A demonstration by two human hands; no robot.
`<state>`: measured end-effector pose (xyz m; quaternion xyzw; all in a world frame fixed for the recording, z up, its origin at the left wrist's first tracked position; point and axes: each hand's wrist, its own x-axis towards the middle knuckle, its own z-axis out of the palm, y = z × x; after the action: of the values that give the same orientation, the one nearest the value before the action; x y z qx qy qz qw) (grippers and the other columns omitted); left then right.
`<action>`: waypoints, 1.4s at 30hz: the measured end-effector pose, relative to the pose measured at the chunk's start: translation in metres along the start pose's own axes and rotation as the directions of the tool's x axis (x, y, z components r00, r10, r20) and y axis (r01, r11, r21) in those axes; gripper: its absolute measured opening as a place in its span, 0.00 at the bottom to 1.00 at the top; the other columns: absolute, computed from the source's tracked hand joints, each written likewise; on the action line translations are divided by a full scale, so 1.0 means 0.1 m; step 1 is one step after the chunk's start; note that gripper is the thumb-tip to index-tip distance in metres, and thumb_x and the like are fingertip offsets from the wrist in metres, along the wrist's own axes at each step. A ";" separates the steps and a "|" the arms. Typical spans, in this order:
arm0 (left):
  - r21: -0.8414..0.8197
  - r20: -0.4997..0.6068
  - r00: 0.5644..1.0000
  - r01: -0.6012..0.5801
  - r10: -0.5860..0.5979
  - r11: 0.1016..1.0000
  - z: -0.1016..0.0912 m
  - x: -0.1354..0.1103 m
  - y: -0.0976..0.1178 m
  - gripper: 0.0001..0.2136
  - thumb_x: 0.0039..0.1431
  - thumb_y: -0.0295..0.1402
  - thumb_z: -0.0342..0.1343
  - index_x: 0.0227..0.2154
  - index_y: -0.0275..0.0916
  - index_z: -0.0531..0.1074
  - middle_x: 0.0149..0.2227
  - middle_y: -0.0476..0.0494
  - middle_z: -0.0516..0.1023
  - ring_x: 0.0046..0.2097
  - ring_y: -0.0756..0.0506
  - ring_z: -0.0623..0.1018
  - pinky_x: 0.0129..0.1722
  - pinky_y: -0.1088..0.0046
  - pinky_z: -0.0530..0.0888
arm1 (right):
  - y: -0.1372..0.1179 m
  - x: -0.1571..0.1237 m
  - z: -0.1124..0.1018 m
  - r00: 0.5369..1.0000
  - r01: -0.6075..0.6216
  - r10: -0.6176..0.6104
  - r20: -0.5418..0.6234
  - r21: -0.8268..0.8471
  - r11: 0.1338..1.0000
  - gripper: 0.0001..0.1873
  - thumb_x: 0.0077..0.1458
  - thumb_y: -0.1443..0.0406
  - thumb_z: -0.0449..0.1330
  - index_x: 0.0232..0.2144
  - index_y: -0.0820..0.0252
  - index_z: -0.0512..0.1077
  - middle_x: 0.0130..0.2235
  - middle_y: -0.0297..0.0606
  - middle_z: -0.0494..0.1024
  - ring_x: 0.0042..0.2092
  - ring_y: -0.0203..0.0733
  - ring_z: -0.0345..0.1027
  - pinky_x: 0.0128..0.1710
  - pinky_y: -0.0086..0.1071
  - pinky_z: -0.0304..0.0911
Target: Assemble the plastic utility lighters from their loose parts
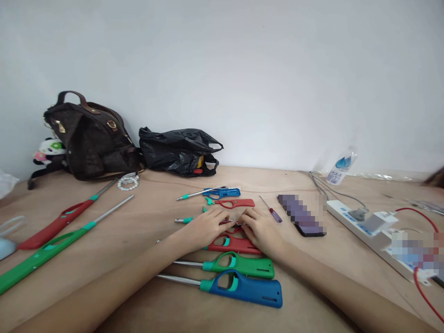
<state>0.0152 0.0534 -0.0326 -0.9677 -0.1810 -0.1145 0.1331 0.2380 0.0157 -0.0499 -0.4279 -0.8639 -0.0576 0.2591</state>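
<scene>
My left hand (206,227) and my right hand (261,229) rest close together on the wooden table (152,222), fingers curled and pinched around a small dark red part (233,224) between them. Under them lies a red stick lighter (233,244). Nearer me lie a green lighter (243,266) and a blue lighter (246,287), nozzles pointing left. Beyond my hands lie an opened red lighter shell (236,203), an opened blue lighter shell (222,192) and a small purple-handled screwdriver (272,211).
A long red lighter (58,223) and a long green lighter (45,252) lie at left. A brown handbag (92,138) and black plastic bag (178,151) stand against the wall. A phone (301,215), white power strip (367,231), red cable and bottle (342,166) are at right.
</scene>
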 end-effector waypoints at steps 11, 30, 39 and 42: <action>-0.003 -0.037 0.999 -0.002 0.001 1.000 0.00 0.00 0.00 0.10 0.64 0.25 0.52 0.47 0.38 0.72 0.46 0.39 0.72 0.49 0.40 0.72 0.49 0.60 0.72 | -0.01 0.01 -0.02 1.000 0.011 -0.011 -0.017 -0.023 1.000 0.08 0.59 0.73 0.53 0.34 0.59 0.71 0.38 0.42 0.74 0.40 0.44 0.68 0.39 0.36 0.66; -0.163 -0.001 0.997 0.081 -0.082 0.983 0.01 0.00 0.03 0.18 0.59 0.20 0.52 0.52 0.37 0.68 0.47 0.37 0.69 0.50 0.38 0.69 0.51 0.57 0.69 | 0.02 -0.01 0.02 1.000 -0.015 0.015 0.019 0.018 1.000 0.08 0.60 0.73 0.53 0.33 0.59 0.71 0.39 0.42 0.73 0.41 0.44 0.67 0.41 0.37 0.67; -0.428 -0.034 0.988 0.124 -0.153 0.895 0.03 -0.01 -0.01 0.14 0.64 0.22 0.45 0.47 0.39 0.71 0.47 0.40 0.70 0.52 0.42 0.69 0.53 0.62 0.68 | 0.00 0.03 -0.02 0.999 0.030 -0.029 0.040 -0.032 0.999 0.13 0.60 0.74 0.51 0.37 0.61 0.75 0.38 0.43 0.73 0.41 0.45 0.66 0.40 0.38 0.66; -0.467 -0.050 0.979 0.153 -0.199 0.871 0.00 -0.01 -0.02 0.15 0.63 0.22 0.44 0.46 0.40 0.72 0.49 0.41 0.71 0.55 0.43 0.68 0.56 0.62 0.67 | -0.02 0.03 -0.05 0.997 0.041 -0.035 0.065 -0.092 0.995 0.12 0.61 0.72 0.52 0.36 0.61 0.75 0.38 0.43 0.73 0.41 0.45 0.66 0.41 0.39 0.65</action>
<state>0.0135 0.0544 -0.0329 -0.9443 -0.2294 -0.2126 -0.1028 0.2367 0.0153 -0.0441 -0.4246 -0.8761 -0.0889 0.2101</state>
